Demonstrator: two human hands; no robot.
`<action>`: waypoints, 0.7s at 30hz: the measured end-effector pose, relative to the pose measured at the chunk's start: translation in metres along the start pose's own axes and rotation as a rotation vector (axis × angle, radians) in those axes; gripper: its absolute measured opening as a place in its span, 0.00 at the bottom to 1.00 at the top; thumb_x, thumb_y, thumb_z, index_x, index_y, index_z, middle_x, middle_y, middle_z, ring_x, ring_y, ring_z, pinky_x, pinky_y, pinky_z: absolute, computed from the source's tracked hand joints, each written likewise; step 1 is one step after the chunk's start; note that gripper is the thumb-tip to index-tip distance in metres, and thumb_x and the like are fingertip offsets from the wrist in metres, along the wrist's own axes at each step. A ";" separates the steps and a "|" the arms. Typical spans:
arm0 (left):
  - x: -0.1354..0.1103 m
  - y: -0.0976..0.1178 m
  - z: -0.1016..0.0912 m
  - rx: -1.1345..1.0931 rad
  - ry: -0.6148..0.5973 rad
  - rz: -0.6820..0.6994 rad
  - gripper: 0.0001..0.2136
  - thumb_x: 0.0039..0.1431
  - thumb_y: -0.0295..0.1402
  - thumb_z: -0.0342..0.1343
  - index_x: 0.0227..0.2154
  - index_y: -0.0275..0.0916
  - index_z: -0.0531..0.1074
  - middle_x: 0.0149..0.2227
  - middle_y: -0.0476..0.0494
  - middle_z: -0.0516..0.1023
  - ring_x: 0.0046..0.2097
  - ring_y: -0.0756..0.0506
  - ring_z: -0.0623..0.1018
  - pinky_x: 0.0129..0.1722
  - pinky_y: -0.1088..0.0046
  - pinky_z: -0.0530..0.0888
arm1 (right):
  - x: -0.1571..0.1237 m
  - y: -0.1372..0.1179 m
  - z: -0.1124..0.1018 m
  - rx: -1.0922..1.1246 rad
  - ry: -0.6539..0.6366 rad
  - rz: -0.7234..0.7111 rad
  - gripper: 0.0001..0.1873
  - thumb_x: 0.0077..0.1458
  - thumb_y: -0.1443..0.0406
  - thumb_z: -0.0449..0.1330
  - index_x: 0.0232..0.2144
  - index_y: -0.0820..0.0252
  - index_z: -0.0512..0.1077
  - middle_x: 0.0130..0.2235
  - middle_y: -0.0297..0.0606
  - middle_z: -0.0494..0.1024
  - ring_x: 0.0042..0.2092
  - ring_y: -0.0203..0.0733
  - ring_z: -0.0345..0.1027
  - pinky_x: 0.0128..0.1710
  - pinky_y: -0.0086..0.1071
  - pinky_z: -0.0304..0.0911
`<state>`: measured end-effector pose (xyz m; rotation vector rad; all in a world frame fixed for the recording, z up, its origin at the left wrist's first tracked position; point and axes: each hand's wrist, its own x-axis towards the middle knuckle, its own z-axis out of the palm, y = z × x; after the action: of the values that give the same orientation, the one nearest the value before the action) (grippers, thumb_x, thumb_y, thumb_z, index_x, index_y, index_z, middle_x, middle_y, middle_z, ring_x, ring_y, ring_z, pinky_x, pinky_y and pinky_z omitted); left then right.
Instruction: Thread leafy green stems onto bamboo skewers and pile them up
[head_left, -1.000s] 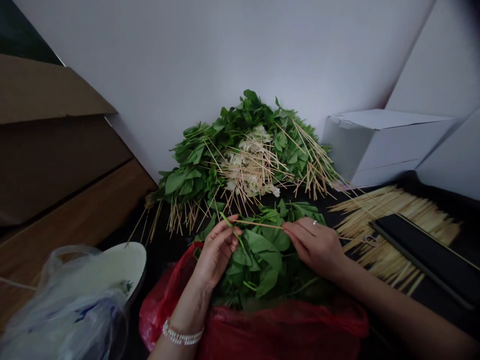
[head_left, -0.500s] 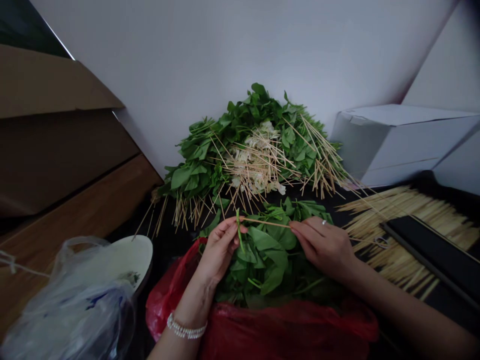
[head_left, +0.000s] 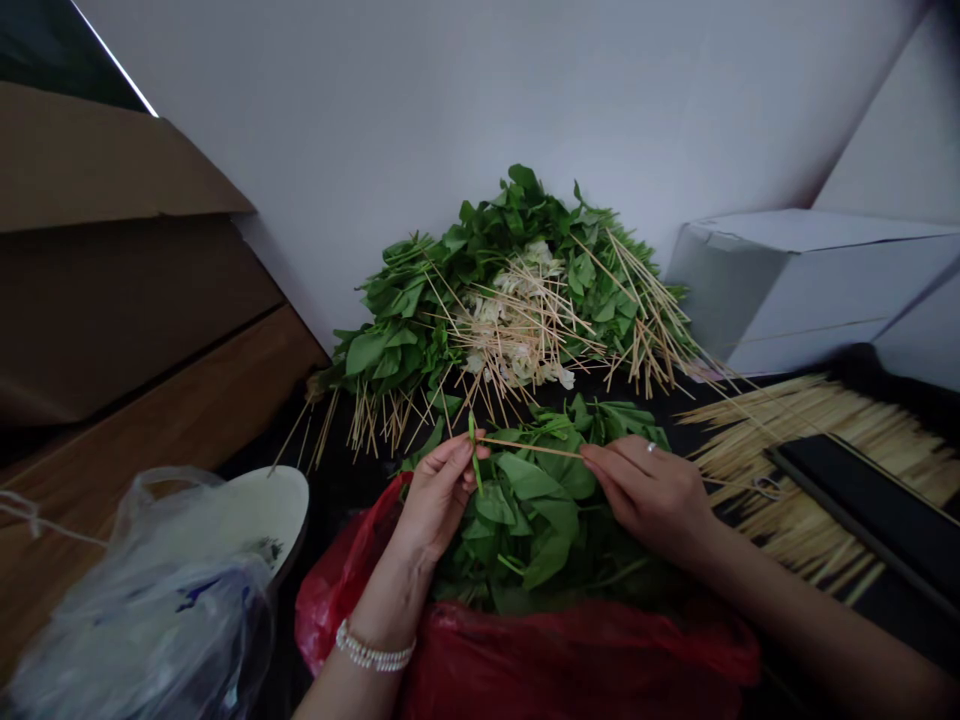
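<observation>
Pale wall (head_left: 360, 90) behind a dark surface (head_left: 337, 495). Above leafy greens (head_left: 529, 485) in a red plastic bag (head_left: 600, 660), the left hand (head_left: 442, 490) pinches a green stem (head_left: 475, 462); the right hand (head_left: 652, 490) grips a thin wooden skewer (head_left: 532, 447) held sideways, its far end at the stem. Best, probably, to steady the stem close beside that end and push gently, straight along the skewer, to avoid splitting.

dim, cool light | bright slit (head_left: 118, 62) upper left | brown box (head_left: 120, 310) in shadow | edges stretched | skewers (head_left: 787, 530) at right soft
</observation>
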<state>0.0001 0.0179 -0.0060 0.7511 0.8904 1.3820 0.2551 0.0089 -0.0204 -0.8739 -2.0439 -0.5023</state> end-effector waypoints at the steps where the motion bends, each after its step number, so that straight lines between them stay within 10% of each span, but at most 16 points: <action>1: 0.000 0.000 0.000 0.002 -0.001 0.002 0.16 0.42 0.33 0.74 0.35 0.34 0.83 0.28 0.45 0.82 0.23 0.59 0.67 0.22 0.86 0.66 | 0.000 0.000 0.000 -0.002 -0.001 -0.003 0.07 0.61 0.72 0.58 0.41 0.63 0.74 0.32 0.38 0.78 0.34 0.38 0.70 0.34 0.31 0.64; 21: -0.011 -0.007 0.007 0.374 -0.132 0.089 0.11 0.48 0.41 0.70 0.31 0.39 0.84 0.28 0.43 0.83 0.24 0.52 0.69 0.25 0.77 0.65 | -0.008 -0.007 0.003 0.052 -0.006 -0.062 0.15 0.59 0.77 0.54 0.45 0.63 0.73 0.31 0.38 0.78 0.33 0.37 0.71 0.34 0.30 0.67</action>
<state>0.0100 0.0065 -0.0073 1.1659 1.0333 1.2396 0.2518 0.0028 -0.0285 -0.7836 -2.0855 -0.4790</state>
